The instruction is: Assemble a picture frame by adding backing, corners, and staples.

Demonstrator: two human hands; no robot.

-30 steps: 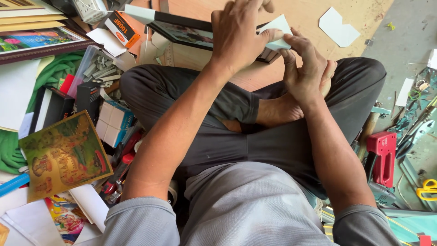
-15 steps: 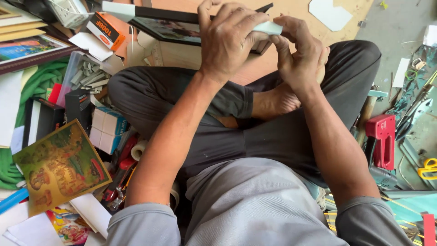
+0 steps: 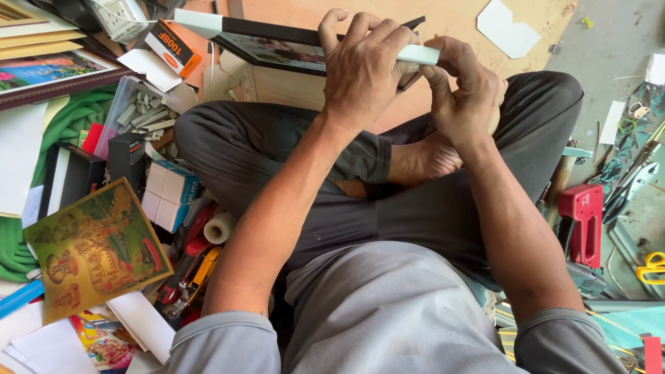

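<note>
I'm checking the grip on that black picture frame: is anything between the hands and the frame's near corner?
Nothing visible. The left hand lies directly over the black picture frame and its pale corner guard, and the right hand pinches that same corner from below.

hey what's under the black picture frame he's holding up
Below the black picture frame lies a light brown board on the floor. The left hand and right hand cover the frame's right corner.

Black picture frame (image 3: pixel 277 43): far, tilted, pale-green protective corner caps on two corners, printed picture facing up. Right cap (image 3: pixel 418 55) pinched between both hands.
</note>
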